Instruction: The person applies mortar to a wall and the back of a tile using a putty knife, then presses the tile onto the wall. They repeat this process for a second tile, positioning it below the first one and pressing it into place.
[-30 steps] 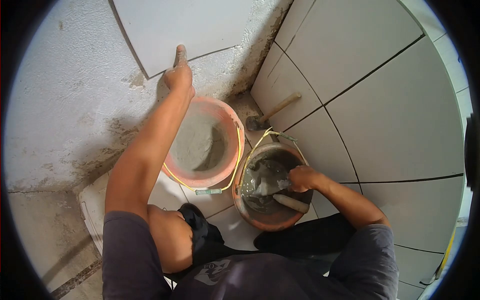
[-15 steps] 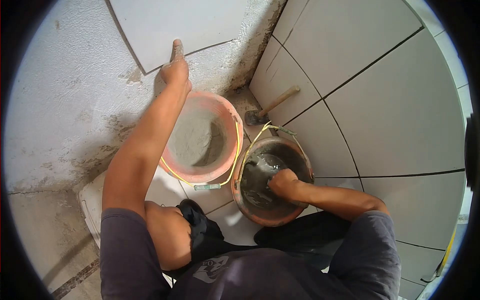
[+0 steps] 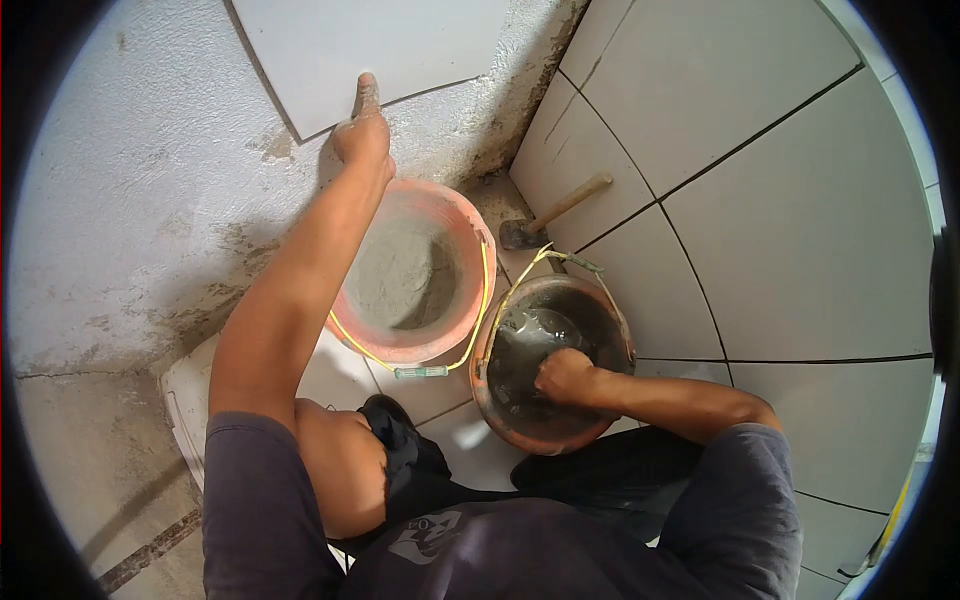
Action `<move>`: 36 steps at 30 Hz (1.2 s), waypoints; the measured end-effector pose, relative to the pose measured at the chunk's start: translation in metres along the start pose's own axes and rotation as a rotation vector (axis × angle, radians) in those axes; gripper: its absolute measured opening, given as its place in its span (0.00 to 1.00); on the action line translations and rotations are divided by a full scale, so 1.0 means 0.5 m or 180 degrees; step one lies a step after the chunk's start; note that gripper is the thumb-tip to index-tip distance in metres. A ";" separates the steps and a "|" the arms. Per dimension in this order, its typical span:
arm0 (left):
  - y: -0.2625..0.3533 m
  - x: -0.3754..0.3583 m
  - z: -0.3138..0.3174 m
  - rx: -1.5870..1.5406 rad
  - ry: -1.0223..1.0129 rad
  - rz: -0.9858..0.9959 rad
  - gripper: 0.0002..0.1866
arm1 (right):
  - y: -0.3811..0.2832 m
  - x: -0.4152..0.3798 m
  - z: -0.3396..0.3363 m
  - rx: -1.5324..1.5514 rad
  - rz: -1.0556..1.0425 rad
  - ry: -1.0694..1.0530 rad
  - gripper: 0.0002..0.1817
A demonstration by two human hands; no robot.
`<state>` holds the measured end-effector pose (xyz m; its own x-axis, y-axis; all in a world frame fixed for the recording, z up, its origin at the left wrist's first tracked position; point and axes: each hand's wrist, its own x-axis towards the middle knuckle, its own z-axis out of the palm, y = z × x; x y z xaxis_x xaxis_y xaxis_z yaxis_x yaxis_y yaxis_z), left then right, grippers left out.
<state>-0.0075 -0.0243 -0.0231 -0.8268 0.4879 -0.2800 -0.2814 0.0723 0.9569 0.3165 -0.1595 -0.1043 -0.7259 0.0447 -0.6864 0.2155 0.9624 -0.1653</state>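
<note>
At the lower edge of a large white tile (image 3: 385, 50), my left hand (image 3: 364, 128) has its thumb laid on the tile's face and its other fingers curled below the edge. The tile is against the rough white wall. My right hand (image 3: 566, 377) is closed inside the darker bucket (image 3: 545, 440), over wet grey contents; anything in its fingers is hidden. Left of that bucket stands an orange bucket (image 3: 470, 225) with grey powder (image 3: 392, 275) in it, below my left hand.
A hammer with a wooden handle (image 3: 572, 202) leans in the corner behind the buckets. Large tiles with dark joints cover the right wall (image 3: 800, 220). Both buckets have yellow handles, and my knees are close to them. A white slab (image 3: 190, 405) lies at the left.
The view has shifted slightly, so the wall and buckets appear a little further right. My right hand remains in the darker bucket, slightly lower against its contents. My left hand stays at the tile.
</note>
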 end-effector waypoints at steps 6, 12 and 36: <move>-0.012 0.014 0.000 -0.0070 -0.0023 0.0066 0.45 | 0.077 -0.004 -0.014 -0.0087 -0.0358 -0.0004 0.09; -0.012 0.016 0.002 -0.0073 -0.0031 0.0072 0.46 | 0.102 0.001 0.007 0.0060 -0.0332 0.0005 0.11; 0.006 -0.003 -0.007 0.0224 0.0360 0.0634 0.39 | 0.190 -0.178 -0.182 0.3986 0.0322 0.1149 0.18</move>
<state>-0.0088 -0.0279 -0.0201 -0.9130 0.3982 -0.0881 -0.0758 0.0467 0.9960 0.3423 -0.0476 0.0054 -0.7619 0.3587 -0.5393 0.5950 0.0585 -0.8016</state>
